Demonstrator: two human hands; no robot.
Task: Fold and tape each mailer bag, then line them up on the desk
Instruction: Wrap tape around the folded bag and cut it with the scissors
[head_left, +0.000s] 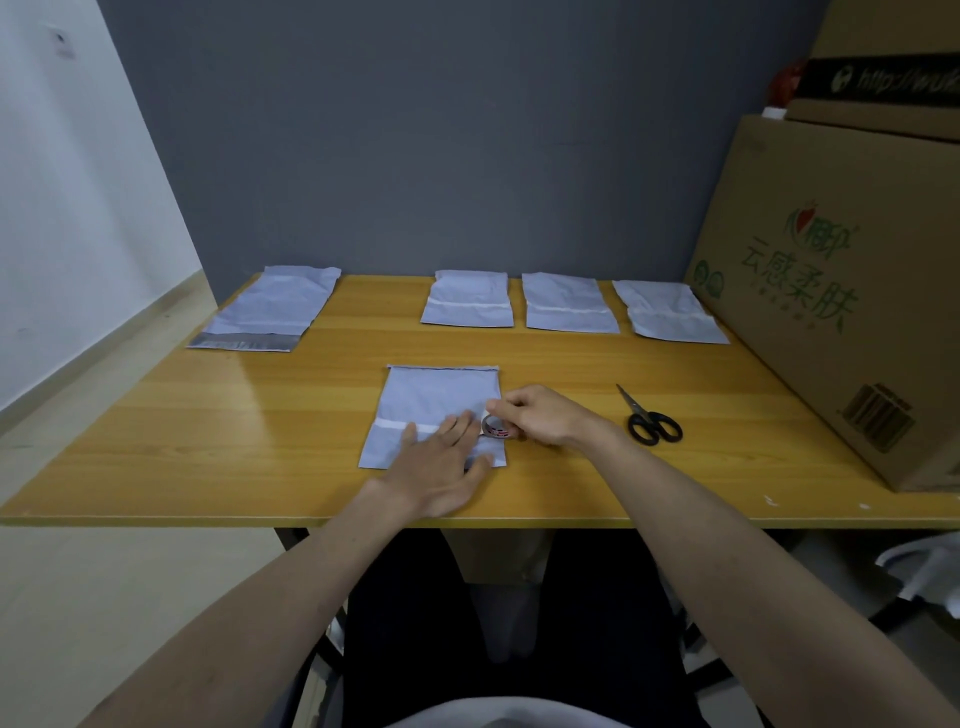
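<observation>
A folded grey mailer bag (431, 400) lies flat near the desk's front middle, with a white strip of tape across it. My left hand (441, 467) presses on the bag's lower right part with straight fingers. My right hand (540, 413) grips a tape roll (496, 426) at the bag's right edge. Three folded, taped bags (467, 306) (569, 309) (670, 312) lie in a row along the back of the desk. A pile of unfolded bags (270, 309) lies at the back left.
Black-handled scissors (649, 418) lie to the right of my right hand. A large cardboard box (852, 291) stands on the wooden desk (208, 441) at the right, with another box on top of it. A grey wall stands behind the desk.
</observation>
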